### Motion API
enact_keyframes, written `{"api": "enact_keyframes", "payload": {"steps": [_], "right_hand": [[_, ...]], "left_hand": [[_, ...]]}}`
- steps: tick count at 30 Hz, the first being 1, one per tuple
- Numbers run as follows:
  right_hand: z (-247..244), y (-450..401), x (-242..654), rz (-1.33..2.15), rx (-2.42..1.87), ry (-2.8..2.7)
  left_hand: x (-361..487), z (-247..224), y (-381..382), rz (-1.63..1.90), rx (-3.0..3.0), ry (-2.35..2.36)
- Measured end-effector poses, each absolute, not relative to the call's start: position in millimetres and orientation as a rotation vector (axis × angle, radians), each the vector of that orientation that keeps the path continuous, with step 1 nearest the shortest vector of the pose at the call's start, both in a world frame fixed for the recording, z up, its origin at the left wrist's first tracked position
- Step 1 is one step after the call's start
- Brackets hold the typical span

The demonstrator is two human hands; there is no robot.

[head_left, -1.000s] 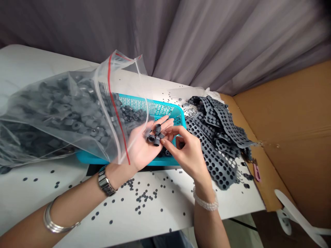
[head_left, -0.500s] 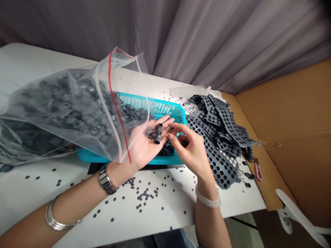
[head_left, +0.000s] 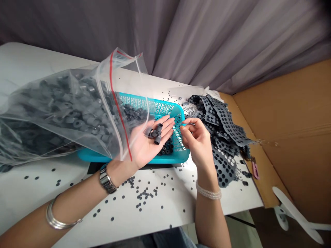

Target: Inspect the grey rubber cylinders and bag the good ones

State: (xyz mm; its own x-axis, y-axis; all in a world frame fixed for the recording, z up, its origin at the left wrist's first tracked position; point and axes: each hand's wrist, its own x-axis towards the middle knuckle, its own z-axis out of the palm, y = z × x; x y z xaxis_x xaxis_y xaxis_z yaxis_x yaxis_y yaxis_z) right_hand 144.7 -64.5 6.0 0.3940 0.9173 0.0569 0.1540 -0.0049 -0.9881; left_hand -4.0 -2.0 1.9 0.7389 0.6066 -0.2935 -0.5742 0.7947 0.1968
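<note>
My left hand (head_left: pixel 147 141) lies palm up over the teal basket (head_left: pixel 155 160), fingers spread, with several dark grey rubber pieces (head_left: pixel 157 132) resting on the palm and fingers. The mouth of a clear zip bag (head_left: pixel 85 103) full of similar grey pieces overlaps this hand. At the basket's right end, my right hand (head_left: pixel 195 139) has its thumb and forefinger pinched together; whatever they hold, if anything, is too small to make out. More dark pieces lie inside the basket.
Perforated grey rubber sheets (head_left: pixel 224 124) are heaped right of the basket. Small black discs (head_left: pixel 146 194) are scattered over the white table (head_left: pixel 176 203). Pink-handled snips (head_left: pixel 255 169) lie on cardboard (head_left: pixel 287 127) at the right. A grey curtain (head_left: pixel 165 41) hangs behind.
My right hand has moved right, away from the fingers of my left hand. My left hand and the pieces on it have stayed nearly in place.
</note>
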Motion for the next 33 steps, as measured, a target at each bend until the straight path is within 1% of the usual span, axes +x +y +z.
{"api": "enact_keyframes", "payload": {"steps": [3,5,10,17,24,30,33], "right_hand": [[9,-66,140,0.629,-1.583,-1.164],[10,-67,135,0.595,-1.609,-1.259],[7,-65,124,0.68,-1.587,-1.323],[8,-64,127,0.829,-1.532,-1.267],[10,-64,131,0.845,-1.456,-1.226],[9,-64,133,0.825,-1.501,-1.16],[10,-64,133,0.928,-1.401,-1.059]], "left_hand": [[-4,3,-3,0.645,0.087,0.368],[-3,4,-3,0.637,0.074,0.399],[0,6,-4,0.622,0.073,0.487],[0,10,-6,0.585,0.1,0.444],[0,8,-7,0.558,0.151,0.442],[0,9,-6,0.586,0.189,0.421],[1,9,-6,0.592,0.175,0.418]]}}
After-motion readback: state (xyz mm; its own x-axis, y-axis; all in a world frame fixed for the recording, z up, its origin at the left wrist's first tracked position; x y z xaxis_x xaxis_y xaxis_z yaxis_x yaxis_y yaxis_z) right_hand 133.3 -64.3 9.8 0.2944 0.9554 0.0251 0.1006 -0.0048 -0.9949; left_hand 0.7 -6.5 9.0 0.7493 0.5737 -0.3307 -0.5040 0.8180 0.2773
